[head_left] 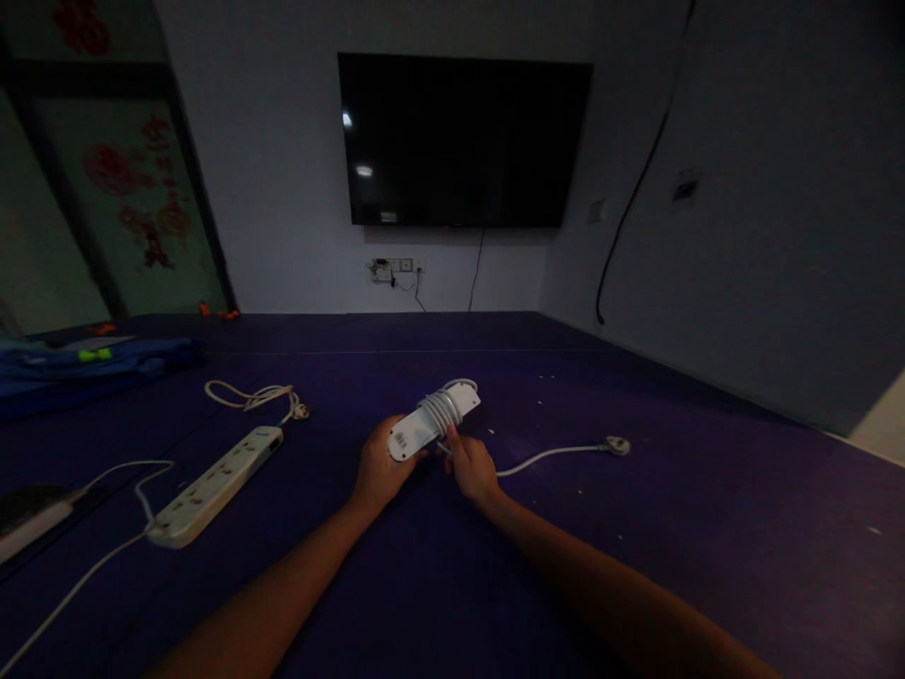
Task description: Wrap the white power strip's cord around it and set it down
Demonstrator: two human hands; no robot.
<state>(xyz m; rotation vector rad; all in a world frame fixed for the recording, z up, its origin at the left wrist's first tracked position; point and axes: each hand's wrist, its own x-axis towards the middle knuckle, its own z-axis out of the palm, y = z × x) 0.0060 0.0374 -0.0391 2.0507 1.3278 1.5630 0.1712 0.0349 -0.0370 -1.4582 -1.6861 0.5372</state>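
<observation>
A white power strip (410,435) is held tilted at the middle of the head view, its labelled underside facing me. Its white cord (439,408) is wound in several turns around the far half. My left hand (380,469) is closed around the near end of the strip. Against the windings, my right hand (469,464) pinches the cord with thumb and fingers. From there the loose end runs right across the purple surface to a plug (617,445). The strip's socket side is hidden.
On the left lies a second power strip (212,486) with its looped cord and plug (302,411). Another white device (35,528) with a cable sits at the left edge. Blue fabric (91,363) lies behind. A television (467,141) hangs on the far wall.
</observation>
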